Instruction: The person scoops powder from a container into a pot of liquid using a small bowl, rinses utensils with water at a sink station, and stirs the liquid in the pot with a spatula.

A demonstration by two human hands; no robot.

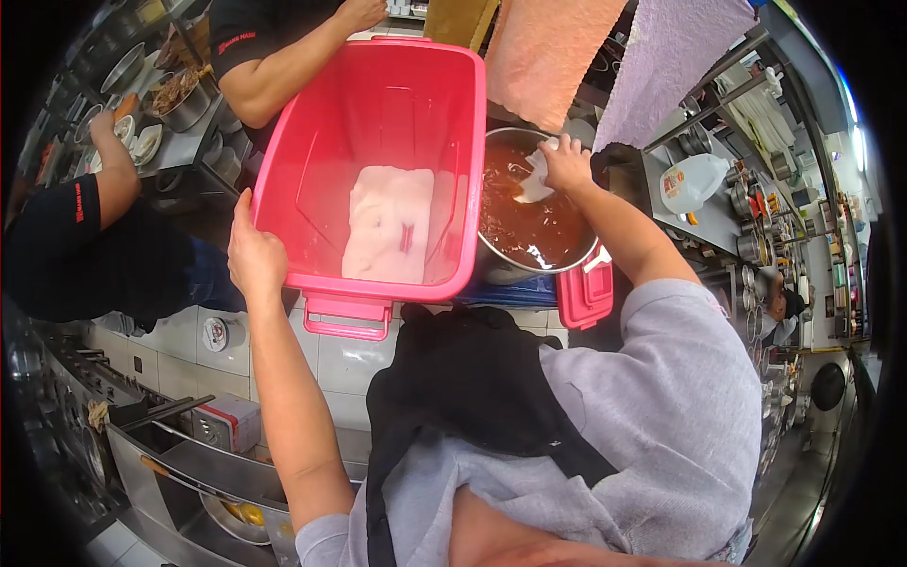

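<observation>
A pink plastic bin (382, 104) is tilted toward me, with a smooth pale layer (387, 227) at its bottom; I cannot tell whether that is liquid or solid. My left hand (255, 253) is closed on the bin's left edge, some fingers hidden behind the wall. Right of the bin stands a large metal pot (515, 267) of reddish-brown liquid (529, 227). Over it, my right hand (567, 163) grips a white scoop (536, 181) whose lower end meets the liquid. The scoop's exact shape is partly covered by my fingers.
Co-workers in black shirts stand at the left; one person's forearm (298, 76) is beside the bin. A pink lid (586, 295) lies by the pot. Orange (548, 57) and lilac cloths (661, 57) hang behind. A translucent jug (694, 182) rests on the right counter.
</observation>
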